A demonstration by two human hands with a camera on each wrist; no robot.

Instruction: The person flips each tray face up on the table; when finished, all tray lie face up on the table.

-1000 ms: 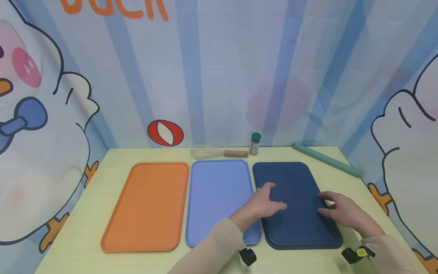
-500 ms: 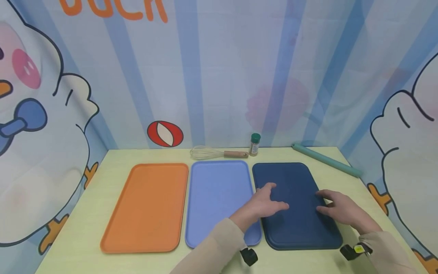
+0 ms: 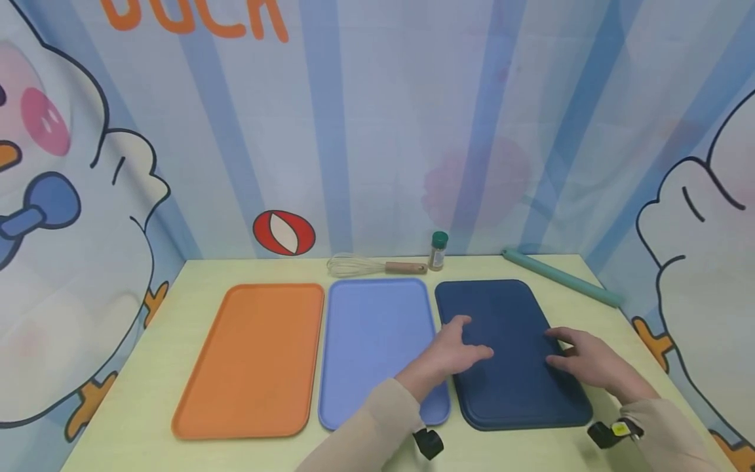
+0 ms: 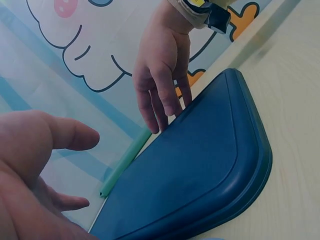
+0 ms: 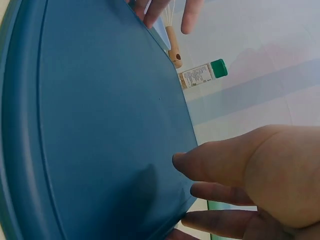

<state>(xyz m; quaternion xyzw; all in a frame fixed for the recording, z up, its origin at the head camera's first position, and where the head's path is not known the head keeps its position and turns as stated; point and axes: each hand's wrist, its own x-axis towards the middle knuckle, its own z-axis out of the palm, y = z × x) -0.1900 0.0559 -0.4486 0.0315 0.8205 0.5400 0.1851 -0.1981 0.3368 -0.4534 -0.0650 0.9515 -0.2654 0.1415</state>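
Observation:
A dark blue tray [image 3: 501,308] with rounded corners lies on the table at the right of a row of trays. My left hand [image 3: 453,351] is at its left long edge, thumb and index finger spread apart over the surface. Across from it, my right hand [image 3: 590,359] is at the right edge, with thumb and index fingertips overlapping the rim. In the left wrist view the right hand's fingers hang down nearly straight by the far side of the tray. The right wrist view shows the right thumb above the tray surface and the other fingers beside the edge.
A light blue tray [image 3: 377,341] stands in the middle and an orange tray [image 3: 253,360] at the left. Behind them lie a whisk [image 3: 377,266] and a small green-capped seasoning bottle [image 3: 438,252]. A green rolling pin [image 3: 563,278] slants at the back right, near the printed curtain [image 3: 383,131].
Both hands stay at the dark blue tray's sides with only small shifts. The near end of that tray has moved very slightly; the head view has tilted a little.

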